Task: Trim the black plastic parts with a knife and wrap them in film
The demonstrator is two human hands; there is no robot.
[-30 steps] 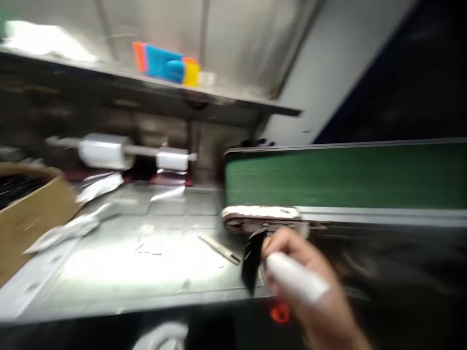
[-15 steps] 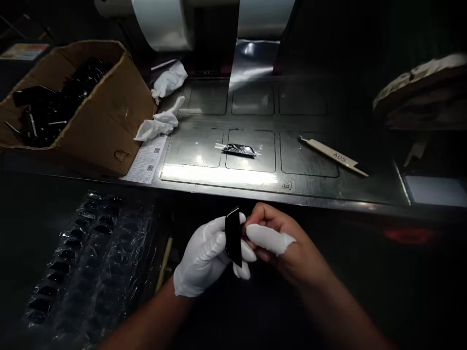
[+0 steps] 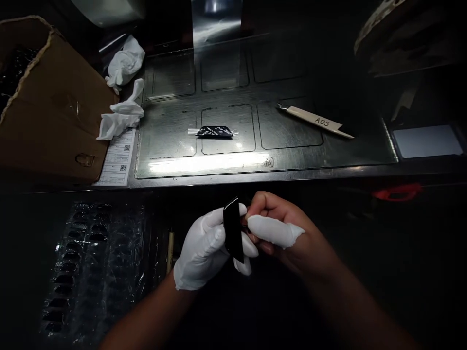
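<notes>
My left hand (image 3: 204, 250), in a white glove, grips a small flat black glossy part (image 3: 232, 229) held upright in front of me, below the metal worktable's front edge. My right hand (image 3: 280, 233) is bare except for a white finger cot on the thumb; its fingers are curled and pinch the right side of the same black part. On the metal worktable (image 3: 292, 155) beyond lies a small black piece sealed in clear film (image 3: 214, 131).
A cardboard box (image 3: 47, 121) of black parts stands at the left, with crumpled white cloths (image 3: 122, 109) and a printed sheet (image 3: 118, 158) beside it. A flat stick marked A05 (image 3: 315, 120) lies at the right. A clear blister tray (image 3: 91, 262) of black parts sits lower left.
The view swung down from the green conveyor to the worktable. My left hand joined the right on the black part; since half a second ago the hands have barely moved.
</notes>
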